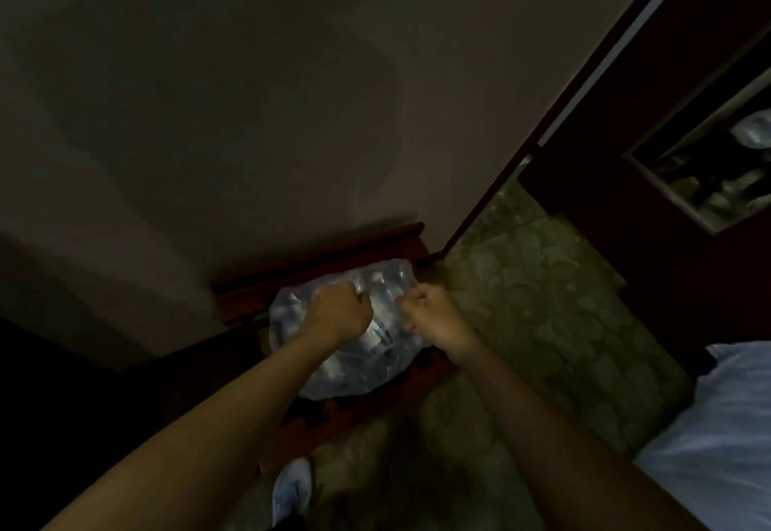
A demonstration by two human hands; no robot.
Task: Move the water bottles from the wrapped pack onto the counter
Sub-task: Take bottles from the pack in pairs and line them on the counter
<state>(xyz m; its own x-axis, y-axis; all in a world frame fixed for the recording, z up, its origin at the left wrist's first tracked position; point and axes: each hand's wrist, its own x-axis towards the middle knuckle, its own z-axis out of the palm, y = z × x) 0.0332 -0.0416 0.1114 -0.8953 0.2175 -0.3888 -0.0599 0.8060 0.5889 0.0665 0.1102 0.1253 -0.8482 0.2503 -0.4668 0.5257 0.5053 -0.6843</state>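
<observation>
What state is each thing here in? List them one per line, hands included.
wrapped pack: still in its plastic wrap, lying on a dark red wooden piece of furniture.
water bottles: inside the wrap, none out.
left hand: fingers curled, on the wrap at the pack's top.
right hand: fingers curled at the wrap, beside the left.
</observation>
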